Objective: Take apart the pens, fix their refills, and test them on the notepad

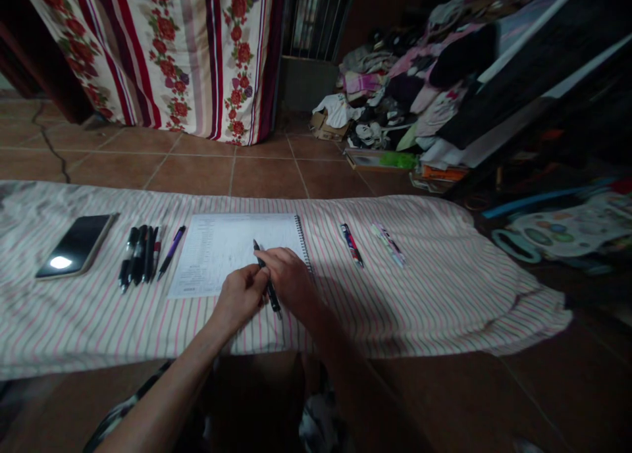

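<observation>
pretty dim room, reddish-brown tile floor [197, 166] with pale grout, flowery striped curtain [168, 58], big messy pile of clothes [409, 78] near a barred window [316, 18]

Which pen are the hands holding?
The slim black pen in the left hand and right hand; the other pens lie on the striped white cloth.

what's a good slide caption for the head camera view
Left hand and right hand hold a dark pen over a spiral notebook on striped cloth, a phone lying far left.
</observation>
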Available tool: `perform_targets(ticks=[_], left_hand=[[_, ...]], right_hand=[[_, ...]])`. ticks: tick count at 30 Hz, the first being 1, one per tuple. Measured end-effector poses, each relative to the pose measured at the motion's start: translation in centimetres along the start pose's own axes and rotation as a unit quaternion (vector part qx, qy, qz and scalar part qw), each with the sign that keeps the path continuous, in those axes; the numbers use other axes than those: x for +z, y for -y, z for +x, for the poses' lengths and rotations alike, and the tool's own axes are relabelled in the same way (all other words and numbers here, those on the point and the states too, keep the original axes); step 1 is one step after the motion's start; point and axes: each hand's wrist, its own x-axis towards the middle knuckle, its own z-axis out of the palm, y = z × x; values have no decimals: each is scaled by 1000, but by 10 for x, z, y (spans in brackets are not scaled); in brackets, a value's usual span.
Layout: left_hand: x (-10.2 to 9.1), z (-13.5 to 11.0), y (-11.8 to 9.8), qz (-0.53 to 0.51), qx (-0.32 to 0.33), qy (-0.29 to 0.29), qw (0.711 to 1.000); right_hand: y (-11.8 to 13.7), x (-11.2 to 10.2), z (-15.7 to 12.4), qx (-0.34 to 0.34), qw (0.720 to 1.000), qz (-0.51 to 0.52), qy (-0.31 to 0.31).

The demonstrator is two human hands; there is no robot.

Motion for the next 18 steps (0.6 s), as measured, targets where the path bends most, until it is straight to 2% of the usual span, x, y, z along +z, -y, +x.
perform_targets(ticks=[6,9,13,18], left_hand=[[-1,2,-5,40,-2,-10,999],[-1,1,-8,42,16,-8,999],[2,0,-12,-31,25,3,999],[7,3,-17,-120,-16,-17,993]], right_hand=[[-2,0,1,-19,999,36,14],[-7,0,1,-17,996,83,-19],[-12,-2,2,33,983,157,-85],[-14,0,5,47,981,160,-98]])
